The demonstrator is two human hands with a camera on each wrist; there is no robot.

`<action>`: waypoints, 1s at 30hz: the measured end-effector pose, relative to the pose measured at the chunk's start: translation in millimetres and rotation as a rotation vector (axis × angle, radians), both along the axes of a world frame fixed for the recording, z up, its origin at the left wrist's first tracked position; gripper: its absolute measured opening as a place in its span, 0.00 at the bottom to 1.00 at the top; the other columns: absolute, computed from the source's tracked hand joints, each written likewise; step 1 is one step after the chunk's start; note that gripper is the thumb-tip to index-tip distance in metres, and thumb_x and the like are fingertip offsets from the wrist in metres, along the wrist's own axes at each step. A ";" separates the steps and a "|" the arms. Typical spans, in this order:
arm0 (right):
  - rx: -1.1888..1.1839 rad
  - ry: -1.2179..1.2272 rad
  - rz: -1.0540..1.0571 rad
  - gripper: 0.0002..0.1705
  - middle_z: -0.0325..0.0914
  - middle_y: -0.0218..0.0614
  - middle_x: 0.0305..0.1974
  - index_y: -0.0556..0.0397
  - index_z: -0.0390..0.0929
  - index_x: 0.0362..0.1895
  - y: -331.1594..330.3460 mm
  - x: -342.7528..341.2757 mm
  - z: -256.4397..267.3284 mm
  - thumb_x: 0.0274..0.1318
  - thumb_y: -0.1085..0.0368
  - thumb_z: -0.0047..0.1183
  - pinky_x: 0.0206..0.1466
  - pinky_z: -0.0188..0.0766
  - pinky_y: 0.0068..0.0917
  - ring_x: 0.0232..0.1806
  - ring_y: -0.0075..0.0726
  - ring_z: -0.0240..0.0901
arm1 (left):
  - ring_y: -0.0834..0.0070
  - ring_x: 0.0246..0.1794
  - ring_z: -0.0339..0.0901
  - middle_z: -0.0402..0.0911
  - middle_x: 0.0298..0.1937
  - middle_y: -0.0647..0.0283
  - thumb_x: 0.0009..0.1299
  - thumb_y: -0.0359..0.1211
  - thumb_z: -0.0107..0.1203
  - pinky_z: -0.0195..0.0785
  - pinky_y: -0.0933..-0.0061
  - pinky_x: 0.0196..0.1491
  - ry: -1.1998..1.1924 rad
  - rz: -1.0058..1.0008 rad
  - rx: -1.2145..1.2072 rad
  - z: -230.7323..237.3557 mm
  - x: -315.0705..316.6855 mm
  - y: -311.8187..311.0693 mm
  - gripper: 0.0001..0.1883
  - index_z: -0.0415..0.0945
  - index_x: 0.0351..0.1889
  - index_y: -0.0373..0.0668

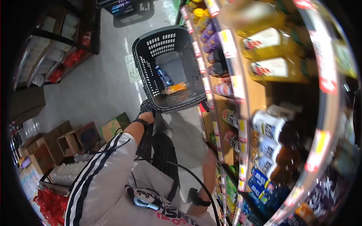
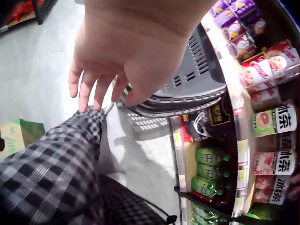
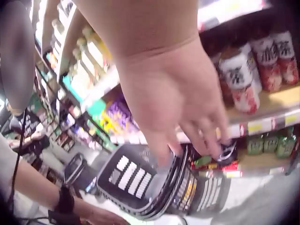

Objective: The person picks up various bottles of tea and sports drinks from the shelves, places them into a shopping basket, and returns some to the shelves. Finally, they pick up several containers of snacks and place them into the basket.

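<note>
A dark grey shopping basket [image 1: 141, 67] stands ahead in the aisle, with a blue bottle [image 1: 164, 76] and an orange packet [image 1: 176, 88] at its bottom. My left hand [image 1: 149, 117] hangs by the basket's near left corner, over the checkered trousers. In the left wrist view, the left hand's [image 2: 124, 61] fingers point loosely downward, the thumb overlapping the basket rim. My right hand [image 1: 209, 167] is blurred, low beside the right-hand shelves. The right wrist view has the right hand [image 3: 176, 101] with loosely extended fingers and nothing held, overlapping the basket and a shelf edge.
Shelves on the right carry yellow oil bottles [image 1: 264, 69], white-labelled drink bottles [image 3: 241, 79] and green bottles [image 2: 206, 169]. Cardboard boxes [image 1: 86, 137] and another shelf [image 1: 56, 49] line the left. A second basket [image 1: 120, 6] stands farther ahead.
</note>
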State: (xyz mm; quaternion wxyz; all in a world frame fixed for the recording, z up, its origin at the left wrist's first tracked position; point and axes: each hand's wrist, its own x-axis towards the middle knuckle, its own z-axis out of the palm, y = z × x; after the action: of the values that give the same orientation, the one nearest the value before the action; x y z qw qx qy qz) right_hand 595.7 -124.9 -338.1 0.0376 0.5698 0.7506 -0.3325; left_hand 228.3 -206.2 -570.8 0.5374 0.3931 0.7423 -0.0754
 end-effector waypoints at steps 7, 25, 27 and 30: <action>-0.263 0.007 0.259 0.24 0.72 0.51 0.49 0.51 0.68 0.55 33.5 -198.9 -129.2 0.53 0.60 0.52 0.53 0.65 0.42 0.52 0.51 0.68 | 0.54 0.46 0.75 0.78 0.44 0.50 0.59 0.44 0.48 0.68 0.59 0.47 -0.163 -0.170 -0.104 -20.5 1.8 -48.7 0.22 0.74 0.48 0.43; -0.393 0.118 -0.045 0.17 0.77 0.40 0.30 0.55 0.75 0.43 159.5 -416.8 -490.2 0.47 0.62 0.54 0.44 0.69 0.32 0.36 0.41 0.76 | 0.45 0.70 0.38 0.52 0.68 0.54 0.56 0.37 0.56 0.31 0.40 0.66 0.464 -0.066 0.593 -37.9 -240.4 149.5 0.26 0.69 0.56 0.48; -0.330 -0.114 0.042 0.28 0.74 0.43 0.43 0.51 0.70 0.51 166.5 -433.7 -510.4 0.42 0.59 0.60 0.51 0.67 0.37 0.48 0.49 0.71 | 0.44 0.70 0.39 0.54 0.67 0.57 0.54 0.33 0.54 0.31 0.37 0.65 0.429 -0.051 0.611 -40.1 -245.9 151.1 0.25 0.72 0.53 0.50; -0.315 -0.398 0.139 0.46 0.61 0.40 0.60 0.45 0.55 0.63 178.9 -466.1 -519.6 0.38 0.56 0.65 0.61 0.59 0.41 0.62 0.48 0.57 | 0.43 0.69 0.39 0.54 0.67 0.57 0.50 0.28 0.52 0.31 0.34 0.64 0.382 -0.013 0.619 -41.4 -251.5 158.8 0.25 0.75 0.49 0.49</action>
State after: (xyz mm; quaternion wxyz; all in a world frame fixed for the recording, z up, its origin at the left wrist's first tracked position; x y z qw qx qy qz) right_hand 129.7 53.9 -857.8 0.2954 0.5581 0.7047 -0.3234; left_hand -23.3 -47.5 -612.2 0.2443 0.5206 0.8144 0.0774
